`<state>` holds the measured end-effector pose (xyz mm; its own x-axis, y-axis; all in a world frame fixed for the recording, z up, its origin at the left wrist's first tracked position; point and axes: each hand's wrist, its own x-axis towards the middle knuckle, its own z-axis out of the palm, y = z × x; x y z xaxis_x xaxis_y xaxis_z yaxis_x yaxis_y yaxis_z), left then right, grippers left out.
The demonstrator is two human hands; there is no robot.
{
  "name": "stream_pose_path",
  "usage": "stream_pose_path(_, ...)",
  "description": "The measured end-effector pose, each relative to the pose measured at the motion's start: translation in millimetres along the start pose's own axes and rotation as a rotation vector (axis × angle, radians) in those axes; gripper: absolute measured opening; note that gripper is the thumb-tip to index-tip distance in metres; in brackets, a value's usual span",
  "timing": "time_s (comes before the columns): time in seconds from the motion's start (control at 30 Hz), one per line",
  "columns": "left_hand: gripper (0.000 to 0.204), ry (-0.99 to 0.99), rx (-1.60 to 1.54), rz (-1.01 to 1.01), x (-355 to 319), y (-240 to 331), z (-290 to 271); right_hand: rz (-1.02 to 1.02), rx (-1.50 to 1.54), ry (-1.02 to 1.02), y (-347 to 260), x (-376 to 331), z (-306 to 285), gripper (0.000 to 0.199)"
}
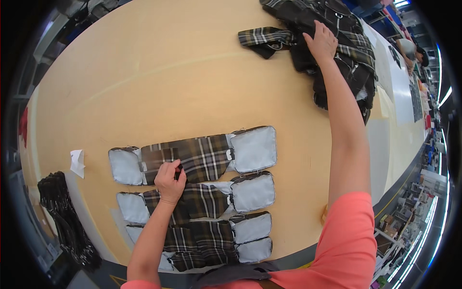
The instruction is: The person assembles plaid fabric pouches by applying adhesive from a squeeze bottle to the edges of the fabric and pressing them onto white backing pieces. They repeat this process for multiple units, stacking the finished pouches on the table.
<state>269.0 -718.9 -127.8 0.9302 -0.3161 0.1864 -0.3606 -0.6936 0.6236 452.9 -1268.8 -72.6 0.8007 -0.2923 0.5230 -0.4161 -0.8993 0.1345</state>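
Note:
My left hand (171, 182) is over the farthest of several sewn plaid fabric pieces, its fingers curled and pinching dark plaid fabric. Some cloth by the fingertips is blurred. That plaid piece (204, 154) is dark olive and black with white lines, with a pale blue-grey padded panel at each end. Similar plaid pieces (207, 200) lie in rows nearer to me, partly overlapping. My right arm stretches far to the right, and my right hand (322, 42) rests with fingers spread on a heap of black and plaid sewn pieces (356, 58) with metal hardware. The heap's underside is hidden.
A pale wooden table (168, 86) spreads under everything. At the left edge hangs a bundle of black straps (65, 216), with a white paper scrap (77, 163) beside it. Pale sheets (380, 139) lie along the right side. Another person (411, 50) is at the far right.

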Motion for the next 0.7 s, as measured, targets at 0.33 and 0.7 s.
stream_pose_path(0.33, 0.026, 0.006, 0.039, 0.027, -2, -4, -3, 0.054, 0.342, -0.173, 31, 21, -21, 0.04)
stream_pose_path(0.7, 0.023, 0.092, -0.064, 0.08, -2, -1, -1, 0.272, 0.468, 0.445, 151, 42, -288, 0.042)
